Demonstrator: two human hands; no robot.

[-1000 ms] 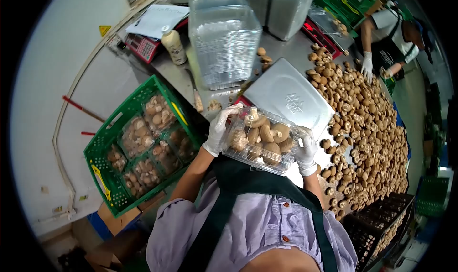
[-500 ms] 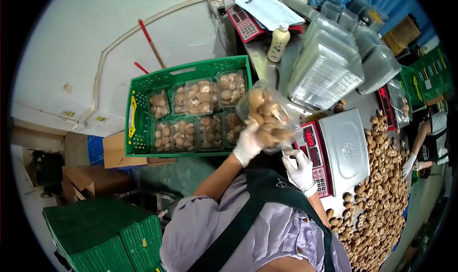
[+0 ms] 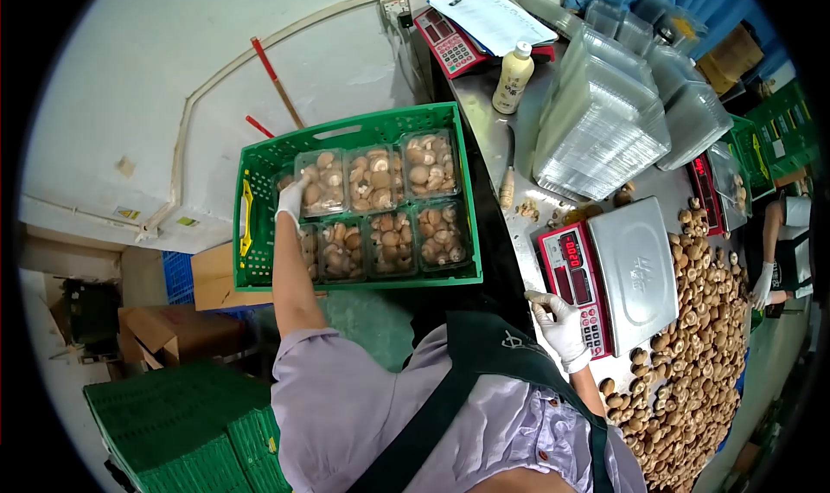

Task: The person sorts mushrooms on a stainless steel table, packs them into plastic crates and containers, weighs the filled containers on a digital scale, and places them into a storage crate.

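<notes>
My gloved left hand (image 3: 292, 201) is inside the green crate (image 3: 350, 283), gripping the left edge of a clear plastic box of mushrooms (image 3: 323, 190). That box sits in the back row, left of another filled mushroom box (image 3: 373, 180). More boxes stand in front of it, partly hidden by my forearm. My gloved right hand (image 3: 562, 330) is beside the red digital scale (image 3: 577, 272), its fingers curled and thumb pressed to the fingertips. Whatever they pinch, if anything, is too small to make out. The scale's metal plate (image 3: 638, 277) carries nothing.
Loose mushrooms (image 3: 692, 346) cover the table to the right. Behind the scale are stacked clear trays (image 3: 596, 121), a bottle (image 3: 513, 80) and a wooden-handled knife (image 3: 507, 186). Stacked green crates (image 3: 173, 424) stand lower left. Another person's gloved hand (image 3: 762, 287) is at far right.
My left hand has carried the mushroom box leftward from beside the scale into the crate's back row. My right hand has shifted slightly right and down, its fingers still curled.
</notes>
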